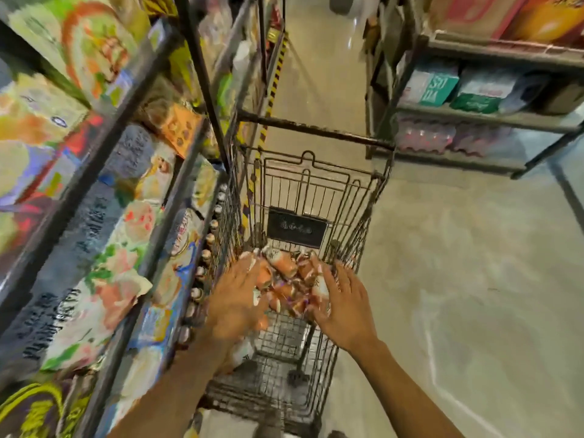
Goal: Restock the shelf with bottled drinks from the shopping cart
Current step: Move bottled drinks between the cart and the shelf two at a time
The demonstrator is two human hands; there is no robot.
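Note:
A wire shopping cart [369, 216] stands in the aisle below me. A pile of small orange-and-white bottled drinks [286, 273] lies at its far end. My left hand [235, 298] reaches into the cart over the left side of the pile, fingers spread, blurred. My right hand [343, 308] is over the right side of the pile, with its fingers against a bottle [319, 287]; whether it grips it is unclear. Along the lowest shelf on the left, a row of small bottles [207, 257] stands beside the cart.
Left shelving [132, 159] holds colourful boxed and bagged goods, close against the cart. Another rack [480, 118] at the right back carries cartons and wrapped bottle packs. Bare concrete floor [474, 279] lies to the right of the cart. A yellow-black striped strip [278, 74] runs down the aisle.

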